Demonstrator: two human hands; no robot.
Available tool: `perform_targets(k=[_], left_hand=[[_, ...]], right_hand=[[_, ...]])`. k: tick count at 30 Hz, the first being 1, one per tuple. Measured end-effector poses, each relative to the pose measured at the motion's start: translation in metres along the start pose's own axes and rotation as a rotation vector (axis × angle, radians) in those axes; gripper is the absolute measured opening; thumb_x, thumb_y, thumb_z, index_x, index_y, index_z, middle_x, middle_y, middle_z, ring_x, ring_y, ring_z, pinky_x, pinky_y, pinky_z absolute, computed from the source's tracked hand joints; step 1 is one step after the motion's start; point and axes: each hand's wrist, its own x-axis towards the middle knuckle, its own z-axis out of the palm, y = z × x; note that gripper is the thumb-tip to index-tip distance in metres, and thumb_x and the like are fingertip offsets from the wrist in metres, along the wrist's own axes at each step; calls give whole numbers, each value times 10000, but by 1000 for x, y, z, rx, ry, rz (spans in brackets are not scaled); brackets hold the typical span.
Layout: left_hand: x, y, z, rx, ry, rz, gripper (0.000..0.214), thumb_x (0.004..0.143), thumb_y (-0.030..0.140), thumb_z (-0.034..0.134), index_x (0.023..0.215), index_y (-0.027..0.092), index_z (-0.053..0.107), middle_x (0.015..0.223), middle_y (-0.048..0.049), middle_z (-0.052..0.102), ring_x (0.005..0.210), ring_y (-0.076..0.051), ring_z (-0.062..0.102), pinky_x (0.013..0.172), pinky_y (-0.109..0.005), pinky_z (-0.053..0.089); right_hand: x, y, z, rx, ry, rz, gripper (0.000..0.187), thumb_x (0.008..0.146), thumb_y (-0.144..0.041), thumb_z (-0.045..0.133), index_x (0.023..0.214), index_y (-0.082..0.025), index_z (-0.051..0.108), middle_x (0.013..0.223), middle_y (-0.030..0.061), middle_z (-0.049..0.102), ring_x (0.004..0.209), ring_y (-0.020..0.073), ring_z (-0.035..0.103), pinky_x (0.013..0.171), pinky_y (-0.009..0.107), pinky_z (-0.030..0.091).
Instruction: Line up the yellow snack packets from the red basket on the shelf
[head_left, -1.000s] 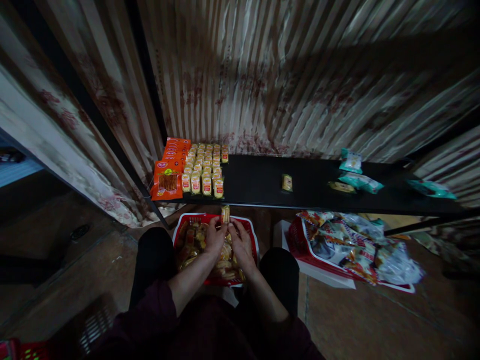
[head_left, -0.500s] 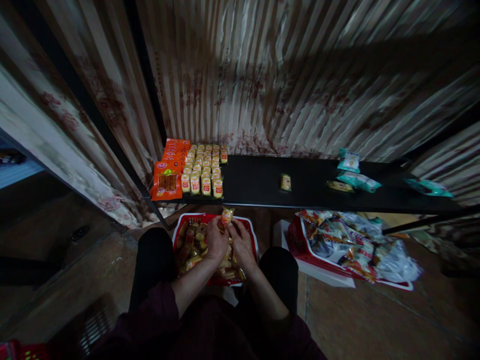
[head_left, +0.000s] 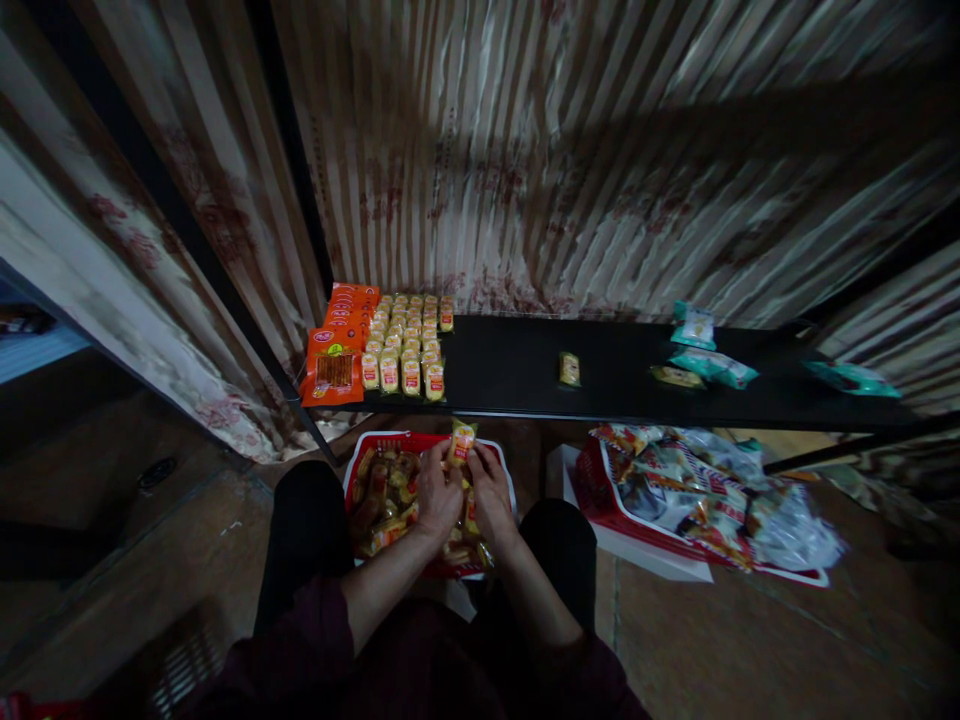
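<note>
Between my two hands, above the basket, is a small wrapped snack cake (head_left: 463,442) in clear and yellow packaging with a red label. My left hand (head_left: 439,492) is closed on its left side, and my right hand (head_left: 489,488) pinches it from the right. Beneath them, a red basket (head_left: 359,443) with a white rim holds many similar packets, partly hidden by my hands and forearms. Rows of like snack cakes (head_left: 411,375) stand on the left part of the black shelf (head_left: 502,370), beside orange snack packs (head_left: 334,365).
One packet (head_left: 569,369) lies alone mid-shelf. Teal packets (head_left: 712,366) and a yellowish one (head_left: 677,377) lie farther right. A second red basket (head_left: 596,485), heaped with bagged snacks, stands on the floor at right. Black posts (head_left: 289,130) and a striped curtain (head_left: 510,150) frame the shelf.
The snack cake has shifted slightly right and its labelled face now shows more fully. Both hands have moved a little to the right with it.
</note>
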Motion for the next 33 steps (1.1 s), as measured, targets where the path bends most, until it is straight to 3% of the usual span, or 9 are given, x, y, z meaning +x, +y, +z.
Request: perform_targets(k=[13, 21, 33], left_hand=[[13, -12, 6, -30, -10, -83, 193, 770, 154, 528, 908, 205, 652, 986, -72, 669, 914, -199, 598, 860, -343, 450], [13, -15, 8, -35, -12, -94, 196, 758, 154, 549, 915, 205, 655, 967, -72, 680, 898, -202, 612, 860, -347, 449], [11, -15, 10, 54, -63, -34, 240, 787, 144, 491, 985, 179, 623, 1013, -72, 681, 919, -181, 618, 873, -327, 460]], right_hand=[[8, 12, -2, 106, 55, 54, 393, 793, -461, 576, 1089, -221, 670, 970, 67, 722, 832, 205, 674, 729, 322, 530], [11, 10, -1, 76, 31, 14, 406, 806, -516, 534, 1049, -221, 672, 971, 59, 722, 860, 200, 666, 757, 311, 510], [10, 8, -4, 222, 57, 143, 312, 755, -436, 642, 1004, -253, 684, 987, 6, 719, 881, 170, 648, 810, 270, 480]])
